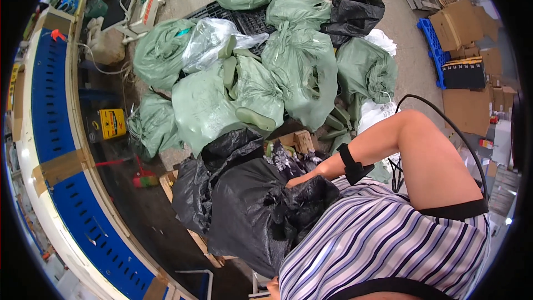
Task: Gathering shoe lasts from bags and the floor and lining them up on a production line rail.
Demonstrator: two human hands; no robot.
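Currently, right hand point(298, 180) touches one black bag point(247, 205).

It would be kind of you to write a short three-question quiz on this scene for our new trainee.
1. What colour is the bag at the person's right hand?
2. True or false: in the picture, the blue pallet is to the right of the green bags.
3. Which pattern is on the person's garment?
A checks
B dots
C stripes

Key: 1 black; 2 true; 3 C.
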